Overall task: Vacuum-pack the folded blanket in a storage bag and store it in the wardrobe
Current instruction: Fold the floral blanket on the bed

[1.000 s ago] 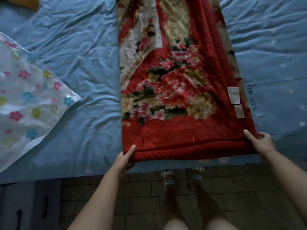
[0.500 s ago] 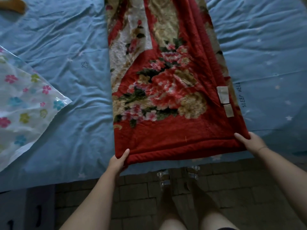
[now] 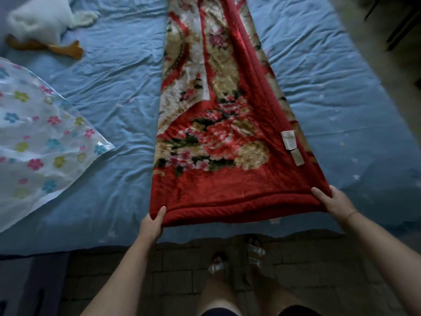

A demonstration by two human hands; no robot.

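Note:
A red blanket (image 3: pixel 218 142) with a flower pattern lies folded into a long strip down the middle of the bed. Two white labels show near its right edge. My left hand (image 3: pixel 151 225) grips the strip's near left corner, thumb on top. My right hand (image 3: pixel 333 201) grips the near right corner the same way. The near end is lifted slightly off the sheet. A clear storage bag (image 3: pixel 43 144) printed with coloured flowers lies flat on the bed to the left, apart from the blanket.
The bed (image 3: pixel 109 83) has a creased blue sheet, its near edge just in front of my legs. A white plush duck (image 3: pixel 43 21) with orange feet lies at the far left. Below is a brick-pattern floor (image 3: pixel 173 277), my sandalled feet on it.
Both hands keep hold of the blanket's near corners, and the near end has come up slightly. The camera has tilted up, bringing the plush duck into view.

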